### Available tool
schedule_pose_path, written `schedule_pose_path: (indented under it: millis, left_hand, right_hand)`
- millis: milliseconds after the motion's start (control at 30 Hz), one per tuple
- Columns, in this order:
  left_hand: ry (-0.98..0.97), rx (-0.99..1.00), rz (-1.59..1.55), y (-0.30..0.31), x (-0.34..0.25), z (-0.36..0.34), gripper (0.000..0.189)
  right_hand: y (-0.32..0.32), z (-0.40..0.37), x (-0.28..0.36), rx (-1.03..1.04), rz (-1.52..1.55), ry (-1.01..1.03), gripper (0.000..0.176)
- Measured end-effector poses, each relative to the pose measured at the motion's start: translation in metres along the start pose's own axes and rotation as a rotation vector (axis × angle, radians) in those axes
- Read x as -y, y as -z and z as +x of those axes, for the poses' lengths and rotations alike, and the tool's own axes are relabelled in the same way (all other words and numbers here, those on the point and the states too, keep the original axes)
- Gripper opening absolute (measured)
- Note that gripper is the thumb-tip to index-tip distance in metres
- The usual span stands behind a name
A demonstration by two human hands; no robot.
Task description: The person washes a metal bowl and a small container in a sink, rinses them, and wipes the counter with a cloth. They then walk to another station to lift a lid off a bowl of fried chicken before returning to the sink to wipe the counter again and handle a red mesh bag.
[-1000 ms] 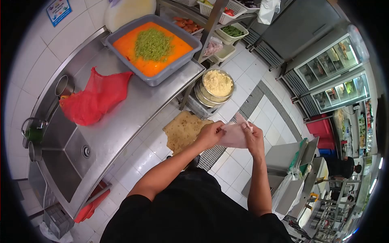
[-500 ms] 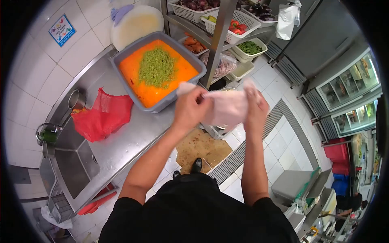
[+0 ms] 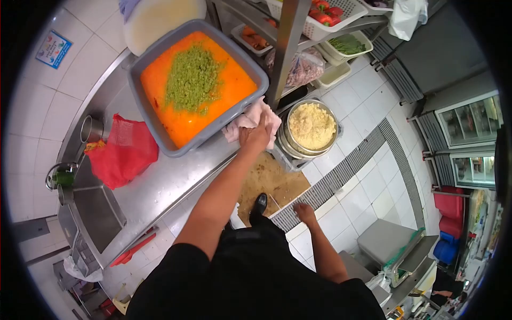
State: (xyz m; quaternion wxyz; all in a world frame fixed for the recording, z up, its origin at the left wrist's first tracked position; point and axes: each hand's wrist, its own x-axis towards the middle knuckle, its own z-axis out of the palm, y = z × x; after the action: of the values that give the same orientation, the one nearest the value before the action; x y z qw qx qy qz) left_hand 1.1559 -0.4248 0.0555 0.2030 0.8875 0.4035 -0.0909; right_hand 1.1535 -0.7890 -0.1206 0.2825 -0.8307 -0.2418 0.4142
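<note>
My left hand (image 3: 255,137) presses a pale pink cloth (image 3: 266,118) onto the steel counter (image 3: 184,169), at the near right corner of a grey tub (image 3: 200,143). Orange liquid (image 3: 234,66) fills the tub, with a heap of chopped green stuff (image 3: 193,80) on it. My right hand (image 3: 305,213) hangs low over the floor grating with nothing visible in it; its fingers look loosely curled. Right of the cloth stands a round metal pot (image 3: 288,140) heaped with a pale yellow crumbly food (image 3: 311,126).
A red mesh bag (image 3: 128,152) lies on the counter left of the tub, beside a metal cup (image 3: 92,129) and a sink (image 3: 98,213). Shelves with a steel post (image 3: 288,53) hold vegetable baskets. A grating (image 3: 341,181) crosses the tiled floor.
The cloth, held up between both hands before, is now down on the counter under my left hand. My right hand has let go and dropped lower. The yellow food is now uncovered to view.
</note>
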Motion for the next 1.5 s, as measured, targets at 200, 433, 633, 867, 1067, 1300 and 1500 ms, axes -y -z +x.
schedule_pose_path:
  millis: [200,433,633,867,1067,1300,1500]
  left_hand:
    - [-0.046,-0.213,-0.242,-0.001,0.003,-0.001,0.053]
    - [-0.029,-0.072,-0.193,-0.025,0.051,-0.026,0.059]
    - [-0.001,-0.043,-0.110,-0.013,0.209,-0.143,0.059]
    - [0.240,-0.638,0.010,-0.026,0.468,-0.351,0.053]
    - [0.330,-0.846,0.147,-0.030,0.731,-0.505,0.034]
    - [0.504,-0.410,-0.952,0.144,0.703,-0.482,0.033]
    - [-0.028,-0.255,-0.609,0.168,0.498,-0.354,0.056]
  right_hand:
    - [-0.006,-0.096,-0.076,0.128,0.422,-0.634,0.031]
    - [0.027,-0.071,-0.043,-0.044,0.505,-0.538,0.035]
    - [-0.001,-0.065,0.036,-0.044,0.470,-0.452,0.037]
    - [-0.088,-0.102,0.054,0.150,0.230,-0.563,0.037]
    - [-0.143,-0.130,0.088,0.202,0.221,-0.419,0.039]
    - [-0.151,-0.167,0.127,0.055,0.243,-0.315,0.038]
    - [-0.156,-0.150,0.177,-0.053,0.274,-0.064,0.028]
